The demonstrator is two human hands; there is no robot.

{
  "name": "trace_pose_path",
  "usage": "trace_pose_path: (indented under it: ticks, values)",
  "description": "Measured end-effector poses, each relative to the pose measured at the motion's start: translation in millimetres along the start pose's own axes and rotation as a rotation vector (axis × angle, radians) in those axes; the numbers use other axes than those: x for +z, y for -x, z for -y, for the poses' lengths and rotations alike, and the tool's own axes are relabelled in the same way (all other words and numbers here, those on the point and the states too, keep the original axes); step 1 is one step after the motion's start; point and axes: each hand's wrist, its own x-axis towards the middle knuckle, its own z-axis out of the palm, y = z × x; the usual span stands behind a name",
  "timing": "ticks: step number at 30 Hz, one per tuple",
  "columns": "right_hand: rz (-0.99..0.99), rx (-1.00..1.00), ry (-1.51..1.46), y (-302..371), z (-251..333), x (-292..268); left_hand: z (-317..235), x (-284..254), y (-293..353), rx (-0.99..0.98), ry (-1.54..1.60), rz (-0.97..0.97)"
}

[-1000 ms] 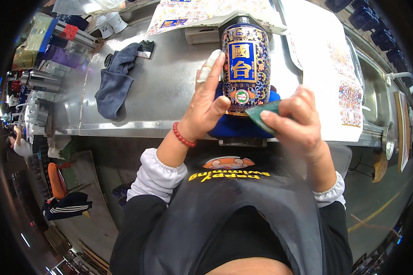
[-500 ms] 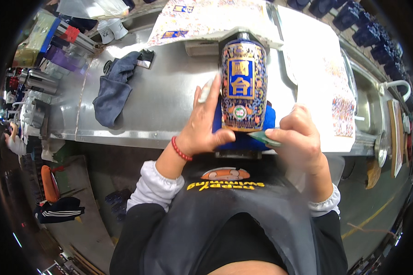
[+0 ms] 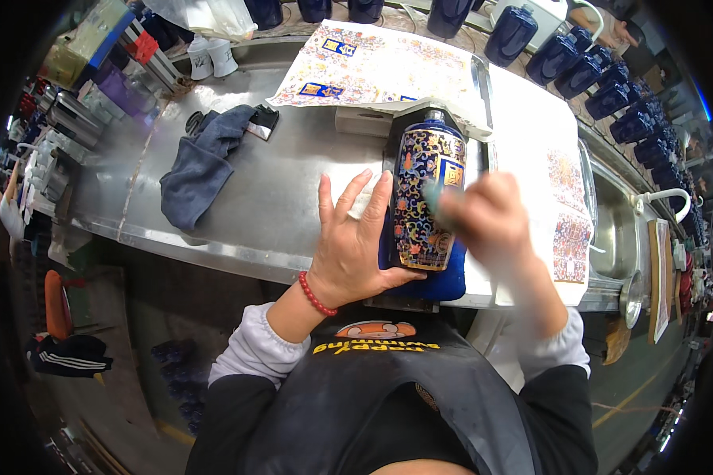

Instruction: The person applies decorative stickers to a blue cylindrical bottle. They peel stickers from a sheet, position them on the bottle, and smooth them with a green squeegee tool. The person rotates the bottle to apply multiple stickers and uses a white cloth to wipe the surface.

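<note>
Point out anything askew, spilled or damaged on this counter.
Mildly untidy: the grey cloth lies crumpled on the metal counter, left of the patterned bottle, rather than folded. I see no spill or damage, though the blurred right hand hides part of the bottle.

A bottle (image 3: 413, 207) is lying on a pad (image 3: 445, 290) near the front of a bench (image 3: 281, 162), between left hand (image 3: 348, 252) and right hand (image 3: 495, 215); a cloth (image 3: 200, 176) is lying left, paper (image 3: 543, 119) is spreading behind and right, a sink (image 3: 615, 233) is sitting farther right, more bottles (image 3: 512, 38) are lining the back.
</note>
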Motion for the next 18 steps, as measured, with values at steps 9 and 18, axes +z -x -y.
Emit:
trace_pose_path:
  ticks: [9,18]
  values:
    - [-0.095,0.964,-0.722,96,18,2,14,26,12,-0.226,0.610,0.162]
    - [-0.195,1.067,-0.821,94,29,9,28,21,10,-0.176,0.733,0.212]
